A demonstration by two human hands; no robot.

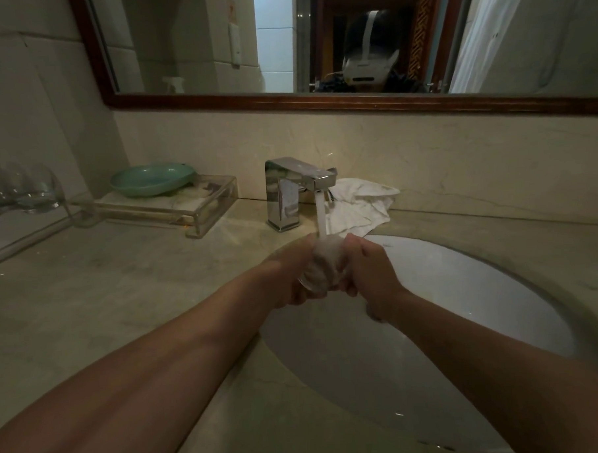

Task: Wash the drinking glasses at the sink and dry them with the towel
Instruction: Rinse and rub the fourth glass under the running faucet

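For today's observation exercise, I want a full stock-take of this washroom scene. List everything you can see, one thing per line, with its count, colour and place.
clear drinking glass under the tap: one, see-through, held over the basin in the running water
clear glasses on the left shelf: several, exact count unclear, see-through, far left
chrome square tap: one, silver, behind the basin, running
white oval sink basin: one, white, set in the counter
crumpled white towel: one, white, on the counter right of the tap
green shallow dish: one, pale green, on the tray
clear acrylic tray: one, see-through, left of the tap
wood-framed mirror: one, dark brown frame, on the wall
left hand: grip on the glass
right hand: grip on the glass
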